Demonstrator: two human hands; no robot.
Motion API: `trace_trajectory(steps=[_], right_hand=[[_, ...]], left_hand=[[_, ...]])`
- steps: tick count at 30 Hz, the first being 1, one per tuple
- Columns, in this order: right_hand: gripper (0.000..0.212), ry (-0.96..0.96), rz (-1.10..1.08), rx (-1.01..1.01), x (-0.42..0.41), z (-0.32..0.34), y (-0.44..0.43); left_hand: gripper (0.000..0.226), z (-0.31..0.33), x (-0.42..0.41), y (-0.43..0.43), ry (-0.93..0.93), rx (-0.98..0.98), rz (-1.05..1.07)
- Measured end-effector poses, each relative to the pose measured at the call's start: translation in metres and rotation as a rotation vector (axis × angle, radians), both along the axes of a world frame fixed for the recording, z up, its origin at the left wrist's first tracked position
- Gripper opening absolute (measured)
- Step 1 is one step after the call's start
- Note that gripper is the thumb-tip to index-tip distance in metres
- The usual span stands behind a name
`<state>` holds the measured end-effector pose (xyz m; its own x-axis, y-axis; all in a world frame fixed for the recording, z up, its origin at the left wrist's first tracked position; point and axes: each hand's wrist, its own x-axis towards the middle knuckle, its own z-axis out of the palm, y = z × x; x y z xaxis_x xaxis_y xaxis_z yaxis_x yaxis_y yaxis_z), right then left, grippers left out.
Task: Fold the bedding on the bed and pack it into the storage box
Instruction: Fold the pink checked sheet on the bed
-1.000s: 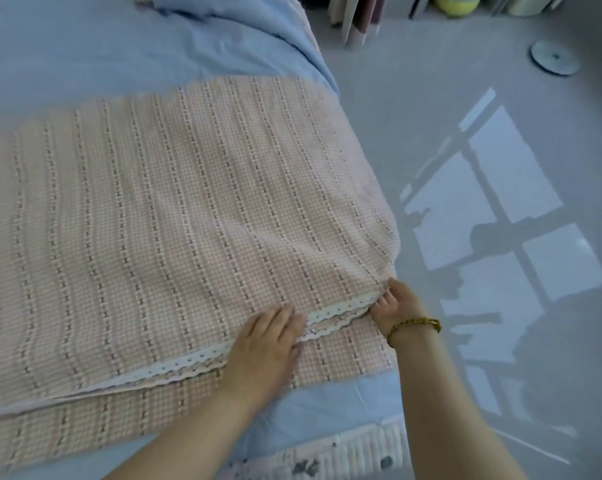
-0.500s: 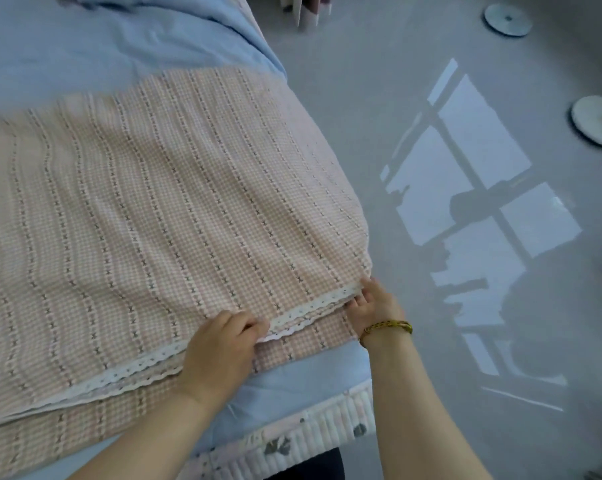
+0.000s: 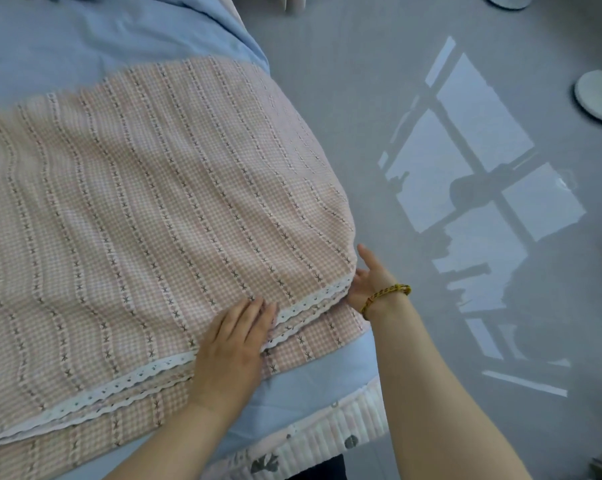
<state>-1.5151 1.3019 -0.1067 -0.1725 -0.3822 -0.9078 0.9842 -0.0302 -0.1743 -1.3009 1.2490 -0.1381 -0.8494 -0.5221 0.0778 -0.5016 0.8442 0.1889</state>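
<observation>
A pink checked blanket [image 3: 147, 209] with a white lace hem lies folded over itself on the bed [image 3: 67, 46], which has a light blue sheet. My left hand [image 3: 235, 344] rests flat on the lace hem near the blanket's front edge, fingers straight. My right hand [image 3: 368, 278], with a yellow bracelet at the wrist, touches the blanket's right front corner at the bed's edge; its index finger points up along the side and its other fingers are tucked against the layers. No storage box is in view.
The grey floor [image 3: 396, 98] to the right of the bed carries a bright window reflection. Two round white bases [image 3: 597, 98] stand at the far right. A ruffled, patterned bed skirt [image 3: 327, 431] hangs below the blue sheet at the front.
My left hand has flattened out on the hem from a curled grip. My right hand has loosened at the corner and its index finger now sticks out. The view has tilted slightly.
</observation>
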Motion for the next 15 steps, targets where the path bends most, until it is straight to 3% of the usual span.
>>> trace_trajectory(steps=[3,6,7,9,11,13,15], right_hand=[[0.045,0.026,0.075,-0.021,-0.010,-0.007,-0.010],[0.012,0.137,-0.051,0.001,-0.024,0.000,-0.020],[0.011,0.222,-0.120,0.061,-0.024,0.005,-0.019],[0.031,0.439,-0.224,0.206,-0.013,0.012,-0.007],[0.043,0.531,-0.265,0.303,-0.002,0.010,0.013],[0.039,0.454,-0.238,0.276,0.007,-0.005,0.029],[0.023,0.232,-0.133,0.191,0.013,-0.020,0.035]], left_hand=[[0.073,-0.003,-0.007,-0.006,-0.012,-0.022,-0.016],[0.074,0.005,-0.018,-0.014,0.007,-0.036,-0.038],[0.073,0.009,-0.020,-0.015,0.006,-0.046,-0.041],[0.074,0.016,-0.017,-0.011,-0.002,-0.040,-0.061],[0.092,0.019,-0.012,-0.003,-0.058,0.006,-0.079],[0.103,0.015,-0.006,0.004,-0.138,0.060,-0.094],[0.105,0.008,-0.004,0.006,-0.172,0.091,-0.100]])
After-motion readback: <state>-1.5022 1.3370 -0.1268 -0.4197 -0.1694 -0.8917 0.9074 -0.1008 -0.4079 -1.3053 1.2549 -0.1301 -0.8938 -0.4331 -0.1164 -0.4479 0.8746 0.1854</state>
